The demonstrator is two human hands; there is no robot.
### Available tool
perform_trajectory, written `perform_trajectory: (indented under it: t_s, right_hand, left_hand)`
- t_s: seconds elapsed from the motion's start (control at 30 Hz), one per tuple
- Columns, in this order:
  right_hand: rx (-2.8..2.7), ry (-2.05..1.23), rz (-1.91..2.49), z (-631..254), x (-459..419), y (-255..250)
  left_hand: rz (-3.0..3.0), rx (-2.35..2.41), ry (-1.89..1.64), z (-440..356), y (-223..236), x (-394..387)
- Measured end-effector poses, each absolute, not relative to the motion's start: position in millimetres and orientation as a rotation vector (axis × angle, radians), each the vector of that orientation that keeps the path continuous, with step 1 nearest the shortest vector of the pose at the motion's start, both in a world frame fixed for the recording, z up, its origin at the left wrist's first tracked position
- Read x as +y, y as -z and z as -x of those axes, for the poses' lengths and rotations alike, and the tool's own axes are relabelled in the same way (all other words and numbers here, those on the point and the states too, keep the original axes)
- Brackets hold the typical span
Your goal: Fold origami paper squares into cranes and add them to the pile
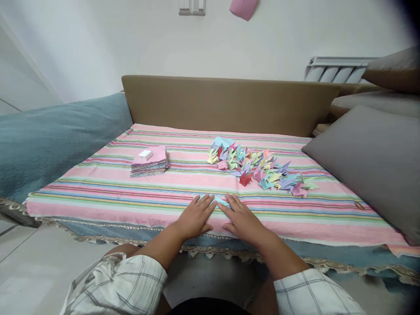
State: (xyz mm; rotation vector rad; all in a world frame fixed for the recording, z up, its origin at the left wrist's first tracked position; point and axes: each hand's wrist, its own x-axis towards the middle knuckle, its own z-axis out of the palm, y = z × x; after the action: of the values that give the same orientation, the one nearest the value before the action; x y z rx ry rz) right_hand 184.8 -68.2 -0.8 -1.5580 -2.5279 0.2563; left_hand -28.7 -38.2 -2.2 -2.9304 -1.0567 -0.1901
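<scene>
My left hand (196, 215) and my right hand (242, 220) lie flat side by side on the striped cloth (108, 192), fingers stretched out. Their fingertips press on a small light-blue paper (219, 201), mostly hidden under them. Beyond the hands lies a heap of folded paper cranes (256, 168) in many colours. To the far left sits a stack of square paper sheets (150, 162) with a small white block (145, 154) on top.
A grey cushion (370, 162) leans at the right. A teal blanket (49, 140) covers the left side. A brown padded backrest (226, 103) runs along the back, with a white radiator (337, 70) behind it. The cloth's lace edge (213, 251) hangs in front.
</scene>
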Motion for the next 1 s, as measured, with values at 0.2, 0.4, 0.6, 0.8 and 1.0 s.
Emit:
perform_trajectory:
  t_s: [0.2,0.4,0.6,0.8,1.0]
  right_hand:
    - [-2.483,-0.303,1.619,-197.6,-72.6,-6.3]
    - [-2.448,-0.283,1.647,-202.1,-75.4,-18.1]
    - [-2.238,-0.048,1.548,-189.8,-69.0,-21.6]
    - [-2.548,-0.066,1.327,-160.1,-66.4,-1.9]
    - [-2.575,-0.139,1.412,-158.0,-65.4,7.8]
  left_hand:
    - [2.922,-1.052,0.164,28.4,2.3,-38.1]
    - [2.921,-1.048,0.184,28.7,3.7,-37.0]
    - [2.93,-1.064,0.154,28.0,1.4,-37.8]
    - [2.96,-1.053,0.226,28.5,2.6,-37.2]
    - [2.997,-1.121,0.35,27.4,-0.2,-38.7]
